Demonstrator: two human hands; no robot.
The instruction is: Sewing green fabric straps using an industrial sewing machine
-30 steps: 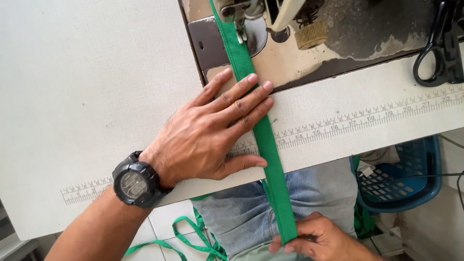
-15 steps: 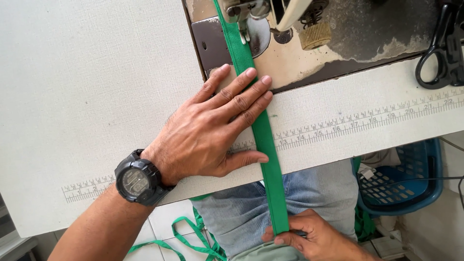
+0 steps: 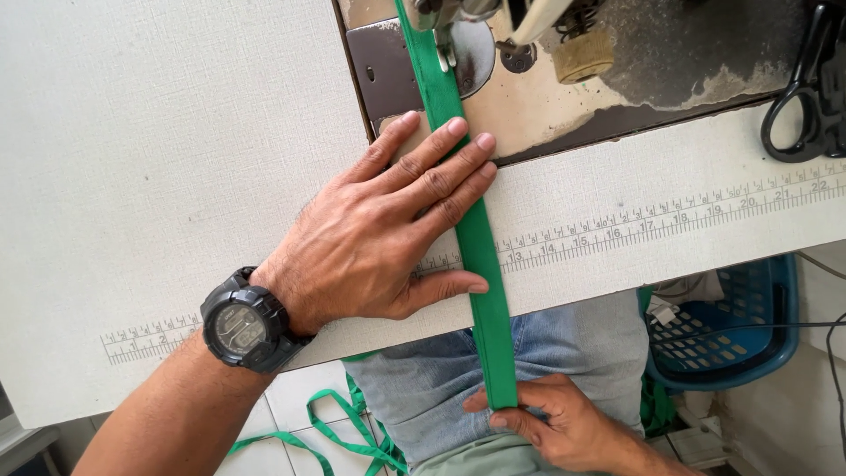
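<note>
left hand [image 3: 379, 242] flat, fingers spread, pressing green strip [image 3: 480, 256] to table [image 3: 176, 132] | right hand [image 3: 555, 423] below table edge, pinching strip's near end | strip runs lengthwise from that pinch up to sewing machine [image 3: 458, 26]

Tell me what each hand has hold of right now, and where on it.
The right hand pinches the green strap at its near end, below the table edge. The left hand only presses flat beside it.
</note>
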